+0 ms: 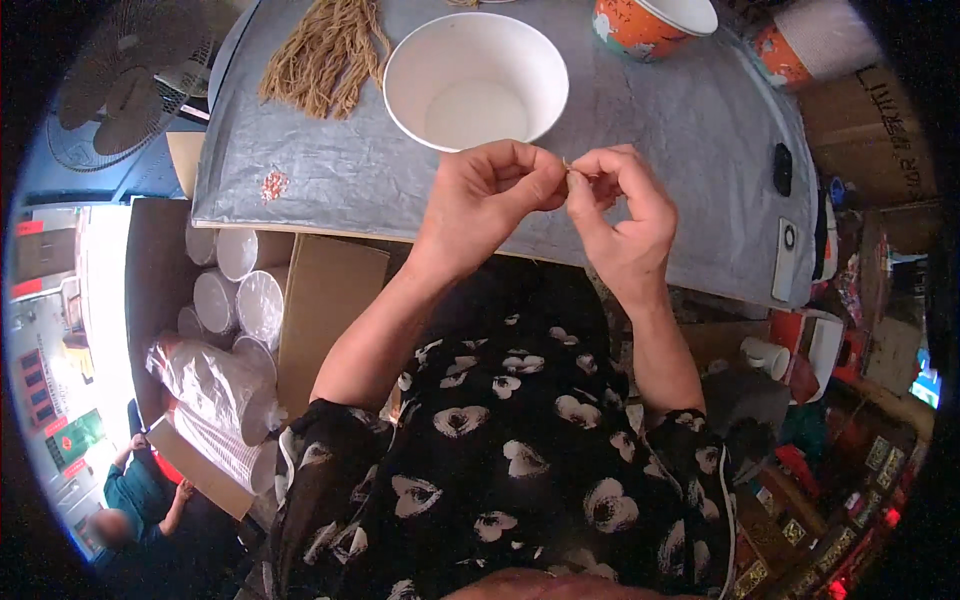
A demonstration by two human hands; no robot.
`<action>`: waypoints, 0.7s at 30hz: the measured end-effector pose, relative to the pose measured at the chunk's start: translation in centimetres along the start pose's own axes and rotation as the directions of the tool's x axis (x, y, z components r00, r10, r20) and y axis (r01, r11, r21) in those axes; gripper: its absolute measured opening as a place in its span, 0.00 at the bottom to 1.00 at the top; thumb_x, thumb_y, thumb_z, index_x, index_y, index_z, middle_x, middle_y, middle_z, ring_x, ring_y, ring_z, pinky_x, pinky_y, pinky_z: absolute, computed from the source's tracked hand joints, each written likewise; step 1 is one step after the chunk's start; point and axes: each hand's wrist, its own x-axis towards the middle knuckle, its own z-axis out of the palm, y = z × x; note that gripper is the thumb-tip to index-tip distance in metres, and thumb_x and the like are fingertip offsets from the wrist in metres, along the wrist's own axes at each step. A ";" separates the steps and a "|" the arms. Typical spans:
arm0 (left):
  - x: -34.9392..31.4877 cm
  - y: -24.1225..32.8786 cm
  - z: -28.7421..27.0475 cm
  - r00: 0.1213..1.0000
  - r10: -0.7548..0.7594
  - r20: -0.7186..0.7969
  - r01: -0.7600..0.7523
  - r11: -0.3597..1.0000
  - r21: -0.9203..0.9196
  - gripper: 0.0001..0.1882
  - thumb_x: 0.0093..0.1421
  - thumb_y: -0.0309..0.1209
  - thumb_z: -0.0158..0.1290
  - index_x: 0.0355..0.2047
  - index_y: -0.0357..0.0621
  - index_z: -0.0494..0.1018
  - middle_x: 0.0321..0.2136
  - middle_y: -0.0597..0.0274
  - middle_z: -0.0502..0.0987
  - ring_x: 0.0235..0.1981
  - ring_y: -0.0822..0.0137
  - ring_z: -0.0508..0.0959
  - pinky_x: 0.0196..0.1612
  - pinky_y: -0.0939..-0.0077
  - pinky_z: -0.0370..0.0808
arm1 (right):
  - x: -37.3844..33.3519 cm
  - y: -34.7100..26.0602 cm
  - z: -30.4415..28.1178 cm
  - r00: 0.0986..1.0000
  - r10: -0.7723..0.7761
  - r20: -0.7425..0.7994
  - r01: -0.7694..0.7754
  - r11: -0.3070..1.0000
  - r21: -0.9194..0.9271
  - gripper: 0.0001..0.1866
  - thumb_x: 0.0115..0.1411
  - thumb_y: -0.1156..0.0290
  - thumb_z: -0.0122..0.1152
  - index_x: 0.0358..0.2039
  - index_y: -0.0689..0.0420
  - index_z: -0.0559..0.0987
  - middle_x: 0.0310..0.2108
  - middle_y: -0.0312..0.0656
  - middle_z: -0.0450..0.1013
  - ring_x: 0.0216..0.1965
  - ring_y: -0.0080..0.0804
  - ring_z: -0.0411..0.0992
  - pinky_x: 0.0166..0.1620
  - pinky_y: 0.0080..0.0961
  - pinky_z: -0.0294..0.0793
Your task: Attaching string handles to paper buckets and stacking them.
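Observation:
Both hands meet over the near part of the table, fingertips almost touching. My left hand (500, 190) is closed in a pinch of thumb and forefinger. Facing it, my right hand (625, 205) pinches too, its other fingers curled. A tiny thin light thing (567, 165) shows between the fingertips, too small to name. Just beyond the hands stands a large white paper bucket (475, 75), its inside facing up with nothing seen in it. Left of the bucket lies a bundle of brown twisted cords (328, 62). A small heap of reddish bits (274, 185) sits near the table's left edge.
Orange patterned paper buckets (640, 35) stand at the far right of the grey-covered table (330, 180). A black object (782, 168) and a white phone-like device (786, 258) lie at the right edge. Left below are wrapped white buckets (215, 300) in cartons, a fan (125, 95) and another person (140, 490).

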 end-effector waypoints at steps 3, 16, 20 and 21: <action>0.1 0.2 0.1 1.000 -0.003 -0.003 0.003 1.000 0.025 0.11 0.68 0.30 0.55 0.40 0.31 0.76 0.35 0.56 0.83 0.36 0.72 0.82 0.42 0.77 0.81 | -0.1 0.3 0.1 1.000 -0.013 0.001 0.013 1.000 -0.016 0.06 0.57 0.79 0.64 0.35 0.60 0.76 0.30 0.35 0.74 0.27 0.21 0.72 0.29 0.19 0.71; 0.0 0.3 0.0 1.000 -0.015 -0.002 0.015 0.999 0.031 0.11 0.68 0.31 0.55 0.40 0.32 0.76 0.35 0.57 0.82 0.37 0.71 0.82 0.42 0.76 0.82 | -0.2 0.6 -0.3 0.996 0.073 0.055 -0.078 0.993 0.092 0.07 0.61 0.77 0.64 0.39 0.61 0.78 0.30 0.33 0.73 0.27 0.18 0.68 0.31 0.17 0.69; 0.1 0.6 0.1 0.999 -0.022 0.029 0.023 0.999 -0.047 0.10 0.69 0.29 0.53 0.41 0.31 0.74 0.35 0.57 0.82 0.37 0.70 0.82 0.42 0.77 0.82 | -0.5 0.3 -1.0 0.936 0.323 0.143 -0.352 0.879 0.322 0.07 0.65 0.72 0.62 0.40 0.62 0.78 0.33 0.32 0.74 0.30 0.17 0.69 0.33 0.17 0.71; 0.1 0.6 -0.1 0.999 -0.012 0.050 0.014 0.999 -0.044 0.10 0.69 0.29 0.53 0.41 0.31 0.74 0.35 0.57 0.82 0.37 0.69 0.83 0.42 0.77 0.82 | -0.4 0.2 -1.1 0.935 0.322 0.145 -0.353 0.878 0.323 0.07 0.65 0.72 0.62 0.40 0.62 0.78 0.33 0.32 0.74 0.30 0.17 0.69 0.33 0.17 0.71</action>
